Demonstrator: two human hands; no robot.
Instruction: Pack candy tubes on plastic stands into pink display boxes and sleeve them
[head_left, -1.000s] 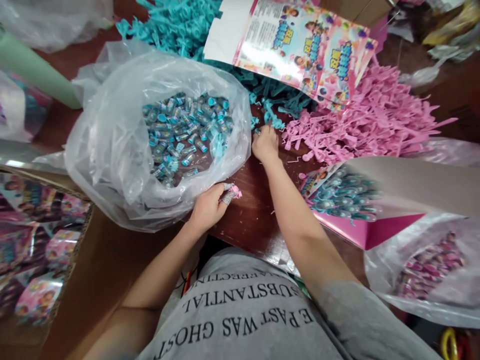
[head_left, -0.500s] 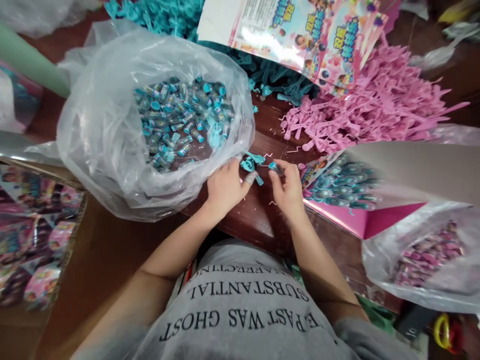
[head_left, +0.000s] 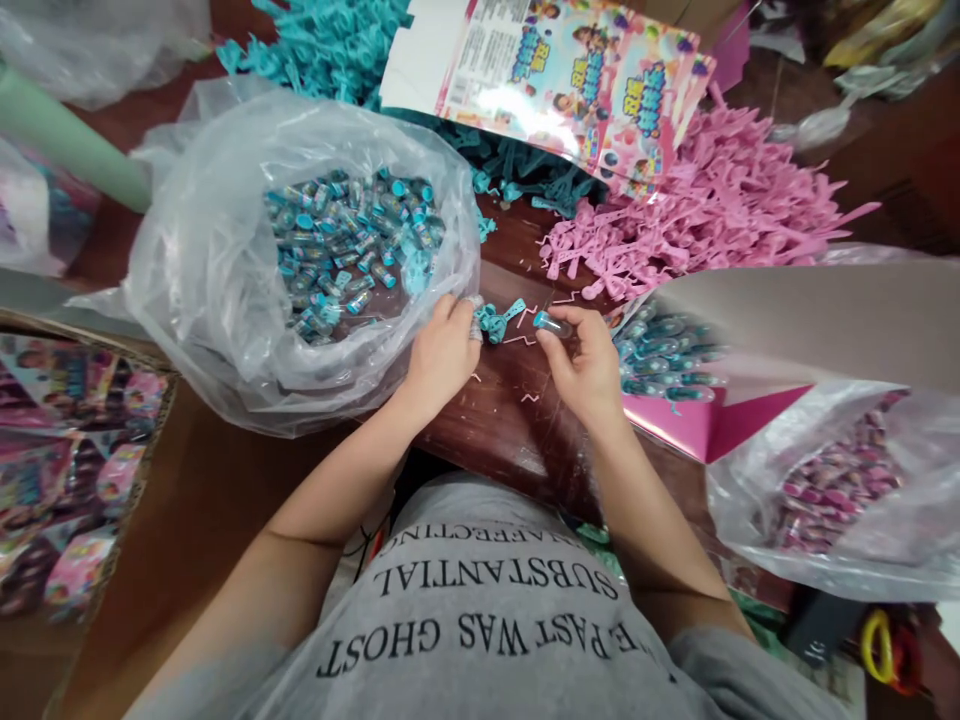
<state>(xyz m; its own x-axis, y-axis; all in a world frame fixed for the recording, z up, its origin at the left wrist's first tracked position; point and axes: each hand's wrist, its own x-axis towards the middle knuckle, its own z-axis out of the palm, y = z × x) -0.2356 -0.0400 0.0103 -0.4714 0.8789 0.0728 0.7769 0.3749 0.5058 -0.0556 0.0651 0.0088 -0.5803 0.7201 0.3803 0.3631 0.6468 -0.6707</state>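
My right hand (head_left: 589, 360) pinches a small clear capsule tube (head_left: 556, 324) with a teal cap, the cap pointing left. My left hand (head_left: 444, 352) is beside the rim of a clear plastic bag (head_left: 225, 330), its fingers curled together. Teal plastic pieces (head_left: 496, 322) lie against its fingertips; whether they grip one is hidden. A pale wrap shows on the left thumb. Inside the bag are many teal-capped tubes (head_left: 360, 235). To the right of my right hand, an open pink box (head_left: 682, 425) holds rows of teal-capped tubes (head_left: 664, 355).
Behind lie a teal heap of plastic pieces (head_left: 322, 50), printed cardboard sheets (head_left: 577, 90) and a pink heap of plastic pieces (head_left: 712, 200). Pink-capped tubes fill another bag (head_left: 922, 480) at right. A carton (head_left: 150, 440) with printed packs stands at left. Pink squiggly bits lie on the table (head_left: 495, 430).
My left thumb has tucked in, and the left fingers have curled beside the teal pieces. My right hand still holds the tube, now showing more of it. The camera view has shifted slightly.
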